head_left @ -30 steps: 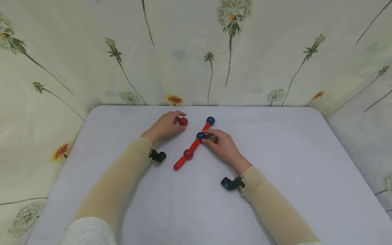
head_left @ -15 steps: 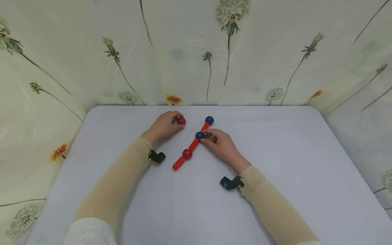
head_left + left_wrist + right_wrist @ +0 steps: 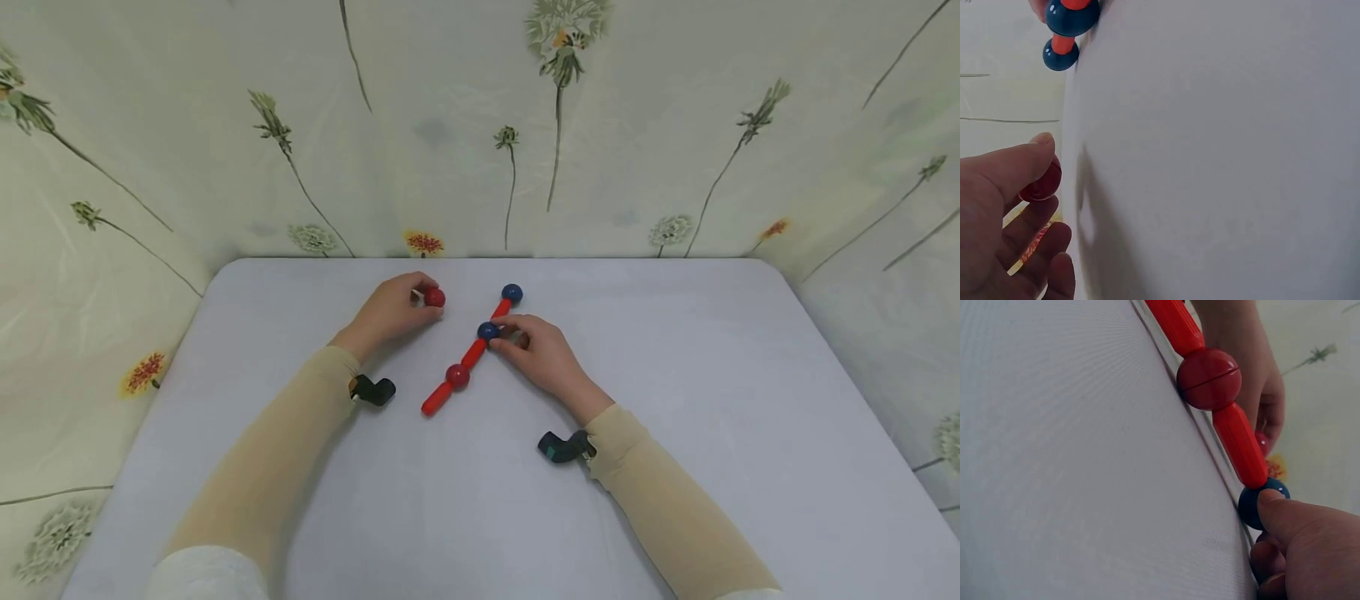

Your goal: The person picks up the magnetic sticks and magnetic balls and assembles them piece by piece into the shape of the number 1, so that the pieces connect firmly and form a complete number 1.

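My left hand (image 3: 390, 312) pinches a loose red ball (image 3: 435, 297) between thumb and fingers, left of a stick-and-ball chain. In the left wrist view, the thumb lies over this red ball (image 3: 1044, 182). The chain runs diagonally across the table: a far blue ball (image 3: 512, 292), a middle blue ball (image 3: 487, 332) and a red ball (image 3: 457, 376), joined by ridged red rods (image 3: 473, 353). Another red rod (image 3: 437, 399) sticks out of its near end. With thumb and fingers, my right hand (image 3: 546, 354) holds the middle blue ball from the right, partly covering it.
A white-covered table (image 3: 675, 375) spreads beneath both hands. Its far edge meets a hanging cloth (image 3: 450, 125) printed with dandelions, which also lines both sides. Dark wrist cameras (image 3: 562, 447) jut inward from both cuffs.
My left fingers have closed on the loose red ball and drawn it a little to the left, away from the chain. The right hand keeps its hold, nearly still.
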`<move>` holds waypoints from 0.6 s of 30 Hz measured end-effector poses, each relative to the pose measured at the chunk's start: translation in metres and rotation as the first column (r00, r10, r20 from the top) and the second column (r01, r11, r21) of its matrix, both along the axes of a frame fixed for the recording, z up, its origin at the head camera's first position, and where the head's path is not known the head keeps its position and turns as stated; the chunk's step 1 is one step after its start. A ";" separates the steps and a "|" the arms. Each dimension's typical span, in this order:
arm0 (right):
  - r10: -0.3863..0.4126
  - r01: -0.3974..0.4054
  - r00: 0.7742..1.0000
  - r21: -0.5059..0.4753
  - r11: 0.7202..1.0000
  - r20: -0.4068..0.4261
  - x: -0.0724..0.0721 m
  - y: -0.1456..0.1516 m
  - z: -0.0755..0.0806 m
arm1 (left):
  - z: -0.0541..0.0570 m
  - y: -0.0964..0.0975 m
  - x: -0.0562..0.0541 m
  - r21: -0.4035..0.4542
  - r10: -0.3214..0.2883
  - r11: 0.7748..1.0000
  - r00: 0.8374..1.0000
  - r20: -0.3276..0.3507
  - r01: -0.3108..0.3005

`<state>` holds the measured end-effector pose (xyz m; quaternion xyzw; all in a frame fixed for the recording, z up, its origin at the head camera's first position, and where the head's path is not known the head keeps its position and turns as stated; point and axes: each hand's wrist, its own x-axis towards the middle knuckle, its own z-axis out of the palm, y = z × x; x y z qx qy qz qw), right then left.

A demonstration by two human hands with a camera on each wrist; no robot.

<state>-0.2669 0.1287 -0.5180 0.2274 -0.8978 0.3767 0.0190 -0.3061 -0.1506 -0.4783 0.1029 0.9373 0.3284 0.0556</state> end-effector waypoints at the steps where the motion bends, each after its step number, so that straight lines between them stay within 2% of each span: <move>1: 0.002 -0.002 1.000 0.000 1.000 0.000 0.000 0.000 0.000 | 0.001 -0.002 0.002 0.009 0.008 1.000 1.000 0.002 -0.008; 12: 0.010 -0.010 1.000 0.004 1.000 -0.011 0.000 0.000 0.002 | 0.014 -0.026 0.032 0.108 0.075 0.991 0.997 0.004 -0.075; 18: 0.010 -0.010 1.000 0.001 1.000 -0.016 0.000 0.001 0.003 | 0.019 -0.036 0.049 0.123 0.095 0.988 0.995 -0.017 -0.092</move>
